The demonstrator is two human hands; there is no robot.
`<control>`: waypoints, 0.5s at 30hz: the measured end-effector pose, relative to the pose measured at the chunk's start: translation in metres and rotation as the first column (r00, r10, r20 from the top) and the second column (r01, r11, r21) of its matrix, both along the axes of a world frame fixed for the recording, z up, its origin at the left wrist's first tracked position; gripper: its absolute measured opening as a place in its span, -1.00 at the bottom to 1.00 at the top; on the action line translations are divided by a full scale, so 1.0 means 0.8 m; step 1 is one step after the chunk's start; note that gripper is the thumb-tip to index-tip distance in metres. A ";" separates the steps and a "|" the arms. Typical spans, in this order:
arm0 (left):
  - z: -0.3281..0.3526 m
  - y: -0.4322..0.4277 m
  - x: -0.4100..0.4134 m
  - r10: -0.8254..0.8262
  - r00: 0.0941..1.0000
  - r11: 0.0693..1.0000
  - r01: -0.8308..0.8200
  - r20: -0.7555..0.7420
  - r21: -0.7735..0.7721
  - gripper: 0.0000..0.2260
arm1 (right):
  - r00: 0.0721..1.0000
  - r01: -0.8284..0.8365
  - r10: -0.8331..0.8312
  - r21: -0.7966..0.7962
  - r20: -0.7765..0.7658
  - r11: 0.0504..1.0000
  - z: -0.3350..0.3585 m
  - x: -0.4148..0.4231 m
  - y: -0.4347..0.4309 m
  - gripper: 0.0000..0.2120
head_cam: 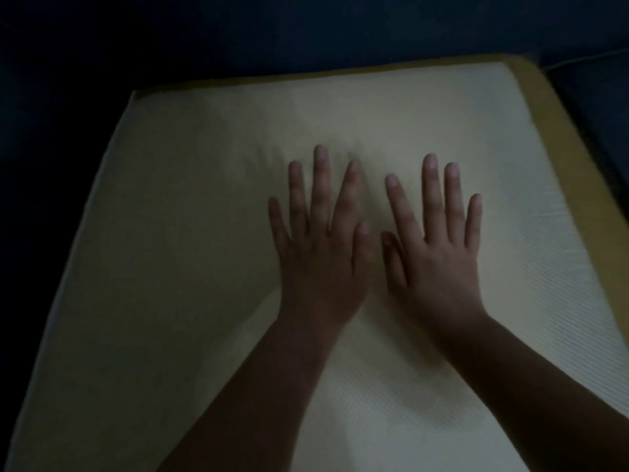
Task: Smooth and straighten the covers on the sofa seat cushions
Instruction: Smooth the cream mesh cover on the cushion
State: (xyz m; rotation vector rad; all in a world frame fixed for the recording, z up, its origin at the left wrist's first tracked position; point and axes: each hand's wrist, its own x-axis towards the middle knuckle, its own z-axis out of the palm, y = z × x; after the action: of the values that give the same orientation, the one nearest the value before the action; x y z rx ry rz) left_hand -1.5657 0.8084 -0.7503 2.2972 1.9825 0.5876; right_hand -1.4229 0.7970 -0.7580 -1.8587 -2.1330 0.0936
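Dim room, dark blue sofa (306, 28) fills the far side and the right. A pale seat cushion (551, 107) sits on it, its darker yellow side showing along the far and right edges. The cream cover (170, 267) takes up most of the view.

Both hands lie flat on the cover a little right of centre, side by side, thumbs nearly touching. Left hand (320, 253): fingers (320, 178) straight, spread wide, holding nothing. Right hand (439, 257): same, palm down, nothing gripped. Fingertips point to the far edge.

Step looks like the smoothing press, mid-cushion. There's faint rumpling in the fabric just beyond the left fingertips. It's too dark to judge the left half for creases.

Next move probably calls for the palms to sweep apart or toward the far edge. Pressure should be even so slack goes off the edges rather than bunching. Then check the corners and edge seams sit straight.
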 end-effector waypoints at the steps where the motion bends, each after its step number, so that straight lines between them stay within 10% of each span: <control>1: -0.008 -0.001 0.017 -0.022 1.000 0.999 0.022 -0.001 -0.027 -0.48 | 0.999 0.027 -0.025 -0.059 0.021 0.998 -0.008 0.018 -0.002 -0.43; 6: -0.075 -0.024 0.042 -0.082 0.977 0.962 0.026 -0.196 -0.272 -0.46 | 0.992 0.067 -0.023 -0.356 0.125 0.932 -0.048 0.056 -0.015 -0.43; 15: -0.037 -0.008 0.088 -0.067 0.996 0.984 0.057 -0.054 -0.169 -0.48 | 0.990 0.128 -0.133 -0.089 -0.047 0.988 -0.003 0.088 -0.012 -0.45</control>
State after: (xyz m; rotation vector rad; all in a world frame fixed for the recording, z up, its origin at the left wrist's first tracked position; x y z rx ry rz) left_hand -1.4952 0.8024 -0.7799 2.2907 1.8961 0.3371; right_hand -1.3522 0.7874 -0.7606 -2.0163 -1.9960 0.2055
